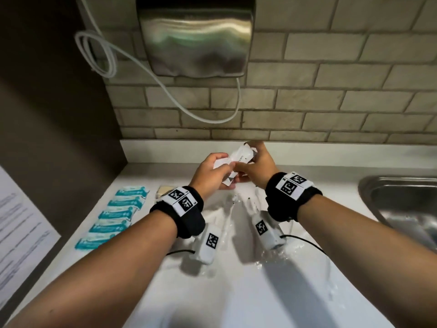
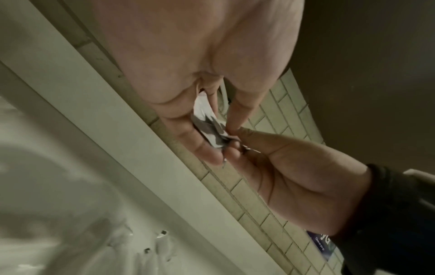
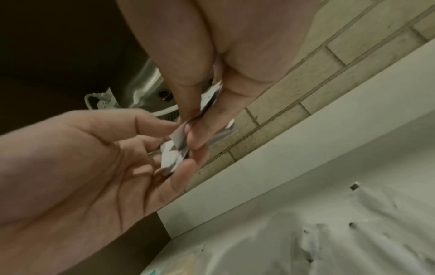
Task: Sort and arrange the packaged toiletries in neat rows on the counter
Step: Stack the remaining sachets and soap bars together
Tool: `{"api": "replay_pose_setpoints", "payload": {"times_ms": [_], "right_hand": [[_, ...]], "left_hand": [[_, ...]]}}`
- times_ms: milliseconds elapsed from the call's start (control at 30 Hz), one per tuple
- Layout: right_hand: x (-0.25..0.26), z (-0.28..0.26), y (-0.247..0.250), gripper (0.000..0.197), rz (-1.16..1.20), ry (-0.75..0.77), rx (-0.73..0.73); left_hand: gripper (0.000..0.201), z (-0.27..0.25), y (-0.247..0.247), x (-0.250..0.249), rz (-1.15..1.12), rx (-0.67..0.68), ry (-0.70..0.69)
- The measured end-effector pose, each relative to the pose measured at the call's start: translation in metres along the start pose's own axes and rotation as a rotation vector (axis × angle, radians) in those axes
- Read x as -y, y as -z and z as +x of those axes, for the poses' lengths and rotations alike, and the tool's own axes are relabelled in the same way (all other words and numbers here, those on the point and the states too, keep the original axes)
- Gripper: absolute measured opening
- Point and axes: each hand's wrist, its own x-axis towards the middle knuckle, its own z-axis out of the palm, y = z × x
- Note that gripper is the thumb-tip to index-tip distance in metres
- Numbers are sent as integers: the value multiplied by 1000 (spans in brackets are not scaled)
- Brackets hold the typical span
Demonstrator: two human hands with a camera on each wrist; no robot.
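Both the left hand (image 1: 209, 172) and right hand (image 1: 256, 170) pinch white sachets (image 1: 240, 157) at frame centre, their long axis slanting toward the upper right.

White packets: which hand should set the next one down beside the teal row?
Left, probably. Both hands hold the white packets above the counter, but the left hand is nearer the teal row at the counter's left; the right hand would cross over.

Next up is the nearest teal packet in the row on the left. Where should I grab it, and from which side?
Take the nearest teal packet across its short width near the middle, coming down from above. It lies flat on the counter, long axis left to right, with a neighbour close behind, so its near long edge is the open side. Both the left hand and right hand hold white sachets.
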Motion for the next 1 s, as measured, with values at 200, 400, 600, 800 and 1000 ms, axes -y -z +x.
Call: {"api": "replay_pose_setpoints", "payload": {"times_ms": [200,400,600,800,1000], "right_hand": [[-8,-9,-56,47,-66,-77,-39],[-1,-24,-85,66,-614,-2,3],[16,-28,-115,25,-732,-55,208],[15,-16,-140,25,-694,-97,299],[5,-9,-133,57,-917,-81,319]], "left_hand": [[37,-8,58,10,162,96,-50],[39,-12,116,7,335,247,-135],[46,-17,149,7,434,326,-137],[30,-15,165,8,360,311,-17],[29,-8,176,13,376,254,-33]]}}
